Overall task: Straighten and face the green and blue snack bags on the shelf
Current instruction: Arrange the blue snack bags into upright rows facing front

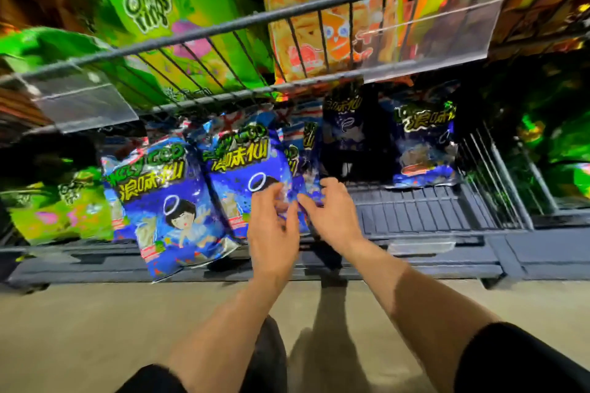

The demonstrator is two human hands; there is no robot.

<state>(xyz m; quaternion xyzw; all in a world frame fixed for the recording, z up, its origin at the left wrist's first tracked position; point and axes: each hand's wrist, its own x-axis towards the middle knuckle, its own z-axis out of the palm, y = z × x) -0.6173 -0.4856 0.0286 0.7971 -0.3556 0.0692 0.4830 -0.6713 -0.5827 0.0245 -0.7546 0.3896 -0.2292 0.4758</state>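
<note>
Left hand (273, 226): centre of frame, fingers curled onto the lower right part of the middle blue bag (242, 175); fingertips press its face, pinching the edge as far as can be seen.
Right hand (332, 214): just right of the left hand, fingers closed on the narrow blue bag (303, 163) that stands edge-on between the two hands; thumb hidden behind the packet.
Leftmost blue bag (172, 201): left of centre, tilted, its lower corner hanging out past the front lip of the bottom shelf (431, 210); printed face shows a haloed cartoon figure.
Middle blue bag: leans against the leftmost one, top tipped left, partly overlapped by it.
Rear blue bags: one dark bag (348, 131) upright at the back, centre; another blue bag (421, 143) upright to its right, facing front, well apart from the hands.
Green bags, lower shelf (60, 207): far left of frame, lying slumped beside the leftmost blue bag; blurred.
Shelf floor: bare slatted grey surface shows right of the hands.
Upper wire shelf (287, 9): crosses the top of frame; holds an onion rings bag (153, 3) upper left and a Prawn Crackers bag (325, 9) upper centre.
Price-tag holders: clear plastic, one at left (79, 102), one at upper right (431, 38); no print legible.
Floor (95, 329): tan, bottom of frame.
</note>
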